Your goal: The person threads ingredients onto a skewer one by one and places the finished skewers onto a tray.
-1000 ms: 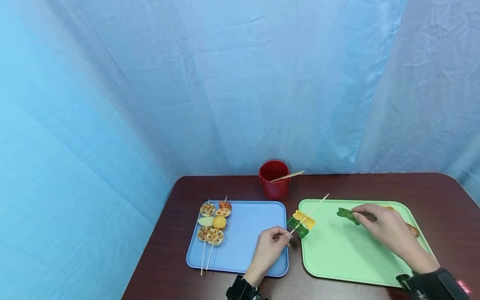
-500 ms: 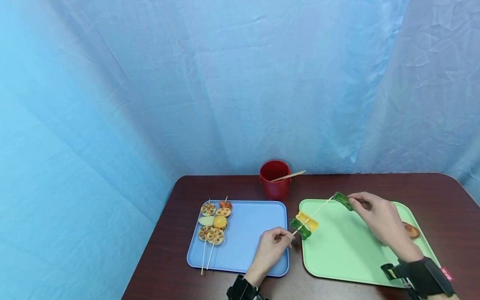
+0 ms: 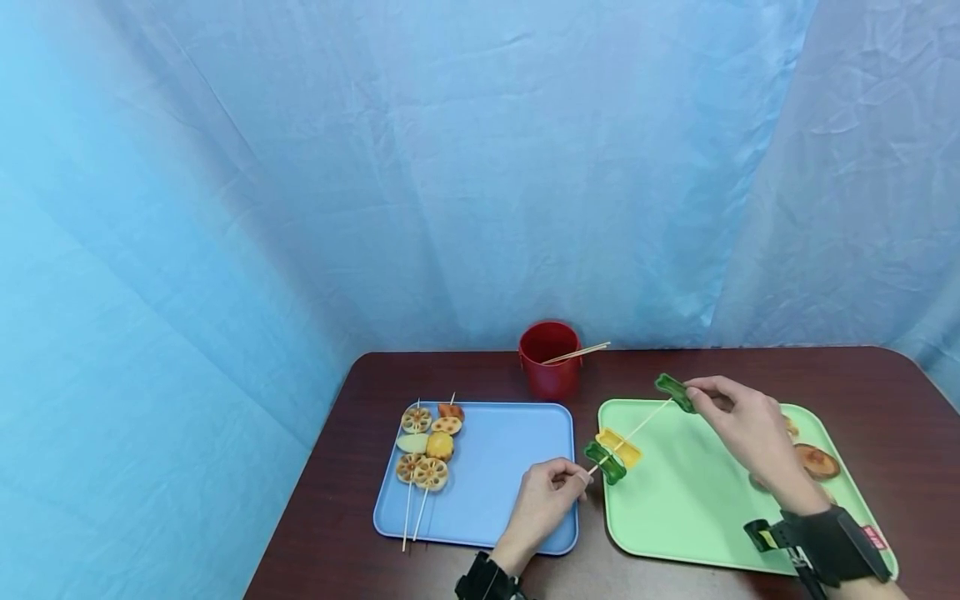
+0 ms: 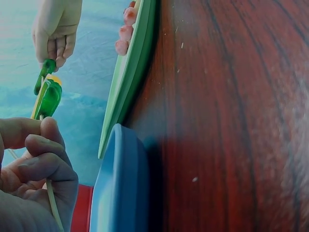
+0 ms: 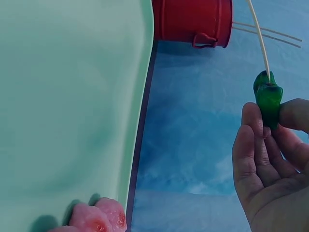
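Saw first, behind the left hand [image 3: 542, 504] and the right hand [image 3: 742, 427], a blue curtain [image 3: 480, 167], and below them a dark brown table [image 3: 322, 533]. Under the right hand, noticed a light green tray [image 3: 675, 517]; under the left hand, a smaller blue tray [image 3: 502, 458]. Found the left fingers closed on the lower end of a skewer [image 3: 651, 418], and the right thumb and fingers pinching a dark green piece [image 3: 673, 390]. Beyond the left hand, noted a red cup [image 3: 551, 379]; to its left, two loaded skewers [image 3: 431, 475] on the blue tray. Saw the held skewer slanting between the hands, with its tip at the dark green piece; could not tell entry from touching. Counted on this skewer a yellow piece [image 3: 627, 455] and, nearer the left fingers, a threaded green piece [image 3: 611, 470].
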